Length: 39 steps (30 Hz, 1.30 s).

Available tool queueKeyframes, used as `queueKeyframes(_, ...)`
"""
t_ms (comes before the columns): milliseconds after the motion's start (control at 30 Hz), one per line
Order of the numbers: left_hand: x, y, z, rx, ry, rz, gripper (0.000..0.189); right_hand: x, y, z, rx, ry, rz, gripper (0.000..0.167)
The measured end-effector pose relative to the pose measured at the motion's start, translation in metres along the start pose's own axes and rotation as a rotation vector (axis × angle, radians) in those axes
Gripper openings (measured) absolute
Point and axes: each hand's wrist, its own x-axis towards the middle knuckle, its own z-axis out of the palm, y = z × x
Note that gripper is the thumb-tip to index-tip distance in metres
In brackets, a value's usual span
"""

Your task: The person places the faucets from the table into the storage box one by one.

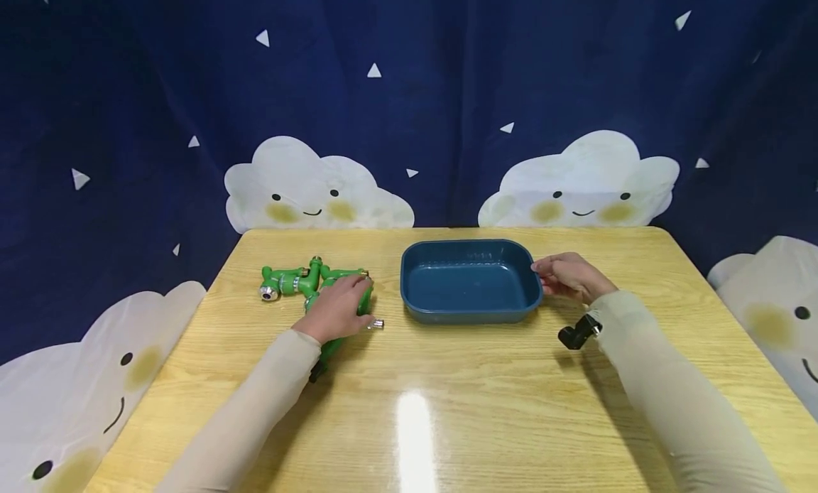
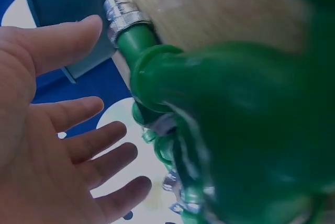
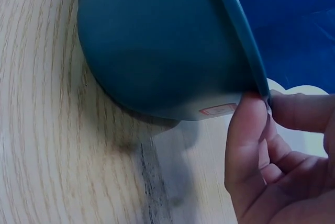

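Green pipe fittings (image 1: 312, 283) lie left of the blue basin (image 1: 469, 317), with a metal end (image 1: 377, 324) pointing toward it; the covering hand leaves the fitting's full long axis undetermined. The left hand (image 1: 339, 310) is nearer, above the fittings on the basin's left, fingers spread wide and gripping nothing, contact unconfirmed. The right hand (image 1: 569, 276) pinches the basin's right rim, away from the fittings.
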Motion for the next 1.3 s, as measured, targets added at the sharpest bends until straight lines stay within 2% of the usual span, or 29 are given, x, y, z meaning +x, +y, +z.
queueKeyframes(233, 0.007, 0.003, -0.003, 0.028, -0.053, -0.035, 0.075, 0.0, -0.001, 0.0, 0.002, -0.001, 0.0, 0.049)
queueKeyframes(400, 0.01, 0.005, -0.001, 0.039, -0.086, -0.056, 0.079, 0.0, -0.001, 0.001, 0.014, 0.015, 0.008, 0.05)
queueKeyframes(533, 0.013, 0.004, 0.002, 0.049, -0.125, -0.096, 0.085, 0.001, 0.0, 0.001, 0.009, 0.012, 0.011, 0.05)
queueKeyframes(667, 0.017, 0.004, 0.002, 0.038, -0.164, -0.116, 0.092, 0.002, 0.002, 0.0, 0.006, 0.011, 0.004, 0.049)
queueKeyframes(833, 0.021, 0.006, 0.001, 0.018, -0.207, -0.123, 0.091, 0.003, 0.001, -0.001, 0.009, 0.013, -0.003, 0.049)
queueKeyframes(1133, 0.025, 0.007, 0.004, -0.061, -0.238, -0.156, 0.092, 0.003, 0.0, 0.0, 0.001, 0.023, 0.011, 0.05)
queueKeyframes(1300, 0.025, 0.006, 0.003, -0.059, -0.237, -0.135, 0.091, 0.002, 0.0, -0.001, -0.001, 0.023, 0.015, 0.049)
